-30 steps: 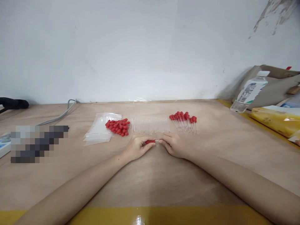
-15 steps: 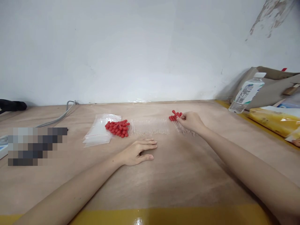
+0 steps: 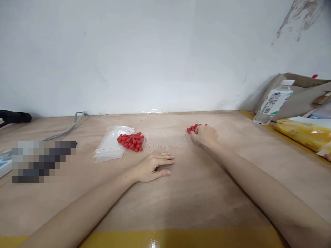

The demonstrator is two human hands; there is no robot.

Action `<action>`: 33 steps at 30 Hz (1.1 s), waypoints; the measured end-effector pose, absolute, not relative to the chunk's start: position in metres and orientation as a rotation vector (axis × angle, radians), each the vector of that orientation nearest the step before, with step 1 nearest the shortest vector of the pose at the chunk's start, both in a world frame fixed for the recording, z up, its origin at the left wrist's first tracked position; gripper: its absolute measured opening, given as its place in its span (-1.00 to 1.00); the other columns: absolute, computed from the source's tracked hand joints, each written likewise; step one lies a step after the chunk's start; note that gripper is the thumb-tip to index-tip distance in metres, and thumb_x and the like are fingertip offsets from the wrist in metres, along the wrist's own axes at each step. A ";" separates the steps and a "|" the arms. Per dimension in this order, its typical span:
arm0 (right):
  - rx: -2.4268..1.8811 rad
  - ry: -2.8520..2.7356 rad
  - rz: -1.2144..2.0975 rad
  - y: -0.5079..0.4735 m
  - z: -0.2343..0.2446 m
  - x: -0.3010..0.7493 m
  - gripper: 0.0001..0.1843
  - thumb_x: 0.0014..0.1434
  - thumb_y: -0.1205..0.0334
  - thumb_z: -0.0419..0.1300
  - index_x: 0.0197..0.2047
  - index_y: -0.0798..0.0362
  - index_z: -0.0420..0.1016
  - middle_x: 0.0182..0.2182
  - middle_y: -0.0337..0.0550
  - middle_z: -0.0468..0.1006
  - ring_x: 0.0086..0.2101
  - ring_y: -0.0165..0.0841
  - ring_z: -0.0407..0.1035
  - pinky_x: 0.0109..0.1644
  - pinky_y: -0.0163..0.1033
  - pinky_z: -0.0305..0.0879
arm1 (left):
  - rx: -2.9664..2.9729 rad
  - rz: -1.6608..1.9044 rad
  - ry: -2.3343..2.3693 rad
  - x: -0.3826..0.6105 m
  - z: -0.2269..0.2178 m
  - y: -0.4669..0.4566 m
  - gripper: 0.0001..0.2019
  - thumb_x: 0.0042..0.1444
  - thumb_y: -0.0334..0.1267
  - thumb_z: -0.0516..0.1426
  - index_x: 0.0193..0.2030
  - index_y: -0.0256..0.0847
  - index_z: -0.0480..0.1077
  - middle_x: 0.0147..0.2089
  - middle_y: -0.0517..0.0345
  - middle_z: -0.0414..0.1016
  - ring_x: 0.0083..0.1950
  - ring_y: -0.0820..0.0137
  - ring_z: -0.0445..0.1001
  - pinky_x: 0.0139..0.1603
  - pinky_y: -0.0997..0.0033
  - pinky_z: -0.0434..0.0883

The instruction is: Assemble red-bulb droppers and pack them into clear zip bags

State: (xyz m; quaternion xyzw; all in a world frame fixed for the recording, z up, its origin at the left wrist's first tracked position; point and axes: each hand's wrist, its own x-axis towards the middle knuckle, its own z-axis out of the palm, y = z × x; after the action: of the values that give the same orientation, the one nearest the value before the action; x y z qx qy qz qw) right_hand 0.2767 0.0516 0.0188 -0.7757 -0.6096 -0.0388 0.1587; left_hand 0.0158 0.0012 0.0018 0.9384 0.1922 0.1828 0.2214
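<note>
Resting palm-down, the left hand is spread open, empty, near clear tubes aligned front to back. Red-bulbed droppers, capped ends farthest, are partly covered by the nearer right hand, whose hold cannot be determined.

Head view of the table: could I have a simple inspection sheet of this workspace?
Surface: wood-toned tabletop, yellow strip along the near edge.
Job's things: red bulbs piled at the right edge of plastic bags; row of slender clear tubes; second red cluster, partly covered by the right hand.
Clutter: bottle and yellow packet, far right.
Grip: left hand open on the tabletop; right hand's fingertips hidden.
Cables: grey cable, back left.
Surroundings: pale wall, marked upper right.
</note>
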 end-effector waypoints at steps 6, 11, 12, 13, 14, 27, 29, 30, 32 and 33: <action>-2.224 -1.842 0.039 0.058 0.024 0.255 -0.73 0.03 0.13 0.07 -0.37 0.07 0.54 -0.39 0.05 0.52 -0.31 -0.14 0.41 -0.34 -0.15 0.22 | 2.615 0.507 0.541 0.016 0.002 0.001 -0.58 0.12 -0.18 0.12 0.13 -0.14 0.30 0.17 -0.03 0.31 0.23 0.25 0.24 0.25 0.08 0.14; -2.287 -1.879 0.099 0.066 0.025 0.248 -0.79 -0.06 0.26 0.15 -0.34 0.12 0.54 -0.35 0.11 0.53 -0.30 -0.09 0.42 -0.39 -0.15 0.24 | 2.612 0.504 0.544 0.016 0.001 0.002 -0.58 0.12 -0.19 0.13 0.14 -0.12 0.29 0.17 -0.03 0.31 0.22 0.25 0.25 0.24 0.06 0.14; -2.295 -1.883 0.101 0.067 0.025 0.248 -0.79 -0.07 0.27 0.15 -0.34 0.13 0.54 -0.35 0.12 0.53 -0.31 -0.08 0.43 -0.40 -0.15 0.24 | 2.612 0.502 0.543 0.016 0.001 0.002 -0.58 0.12 -0.18 0.12 0.14 -0.13 0.29 0.17 -0.04 0.31 0.22 0.25 0.25 0.24 0.06 0.14; -2.299 -1.889 0.100 0.068 0.025 0.247 -0.79 -0.07 0.28 0.15 -0.34 0.14 0.54 -0.35 0.14 0.53 -0.30 -0.07 0.43 -0.40 -0.15 0.23 | 2.612 0.502 0.544 0.016 0.001 0.002 -0.58 0.12 -0.18 0.12 0.13 -0.14 0.30 0.17 -0.04 0.31 0.22 0.25 0.24 0.25 0.07 0.13; -2.299 -1.896 0.094 0.068 0.026 0.246 -0.80 -0.06 0.29 0.15 -0.35 0.15 0.54 -0.35 0.14 0.53 -0.30 -0.07 0.43 -0.41 -0.16 0.23 | 2.610 0.501 0.545 0.016 0.001 0.001 -0.58 0.12 -0.17 0.12 0.13 -0.15 0.30 0.17 -0.04 0.31 0.22 0.25 0.24 0.25 0.07 0.12; -1.623 -2.185 -0.432 0.002 0.009 0.263 -0.77 0.22 0.28 -0.10 -0.26 0.17 0.34 -0.43 0.01 0.52 -0.39 -0.21 0.39 -0.24 -0.13 0.09 | 2.748 1.084 1.598 -0.014 0.022 0.036 -0.79 0.09 -0.16 0.08 -0.39 -0.22 0.45 -0.35 0.03 0.45 -0.22 0.22 0.36 -0.13 0.20 0.28; -1.480 -2.191 -0.411 -0.003 -0.001 0.269 -0.80 0.24 0.27 -0.10 -0.25 0.13 0.32 -0.38 -0.05 0.53 -0.35 -0.24 0.39 -0.19 -0.15 0.07 | 2.707 0.943 1.748 -0.027 0.029 0.047 -0.79 0.05 -0.13 0.09 -0.42 -0.20 0.46 -0.39 0.05 0.44 -0.26 0.22 0.36 -0.19 0.24 0.29; -1.423 -2.182 -0.394 -0.004 -0.006 0.272 -0.81 0.25 0.26 -0.09 -0.24 0.12 0.31 -0.36 -0.07 0.54 -0.33 -0.26 0.39 -0.17 -0.16 0.06 | 2.677 0.874 1.779 -0.033 0.032 0.051 -0.79 0.05 -0.12 0.09 -0.42 -0.19 0.46 -0.43 0.07 0.43 -0.30 0.24 0.36 -0.24 0.27 0.29; -1.344 -2.164 -0.354 -0.004 -0.013 0.275 -0.82 0.25 0.24 -0.07 -0.23 0.10 0.32 -0.34 -0.11 0.54 -0.33 -0.30 0.39 -0.17 -0.18 0.04 | 2.638 0.762 1.758 -0.041 0.035 0.056 -0.79 0.03 -0.10 0.10 -0.43 -0.15 0.46 -0.46 0.11 0.45 -0.34 0.26 0.38 -0.31 0.35 0.29; -1.320 -2.158 -0.337 -0.004 -0.015 0.276 -0.83 0.24 0.24 -0.05 -0.23 0.09 0.32 -0.34 -0.12 0.55 -0.33 -0.30 0.39 -0.17 -0.19 0.04 | 2.630 0.722 1.732 -0.043 0.036 0.057 -0.80 0.02 -0.09 0.10 -0.43 -0.14 0.46 -0.46 0.13 0.46 -0.35 0.28 0.39 -0.34 0.37 0.29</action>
State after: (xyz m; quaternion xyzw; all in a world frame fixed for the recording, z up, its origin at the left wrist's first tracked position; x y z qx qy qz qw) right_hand 0.2758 -0.0035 -0.0154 -0.4948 -0.8092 -0.1263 0.2905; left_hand -0.0432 0.0575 0.0360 0.8131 0.5356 0.2234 -0.0445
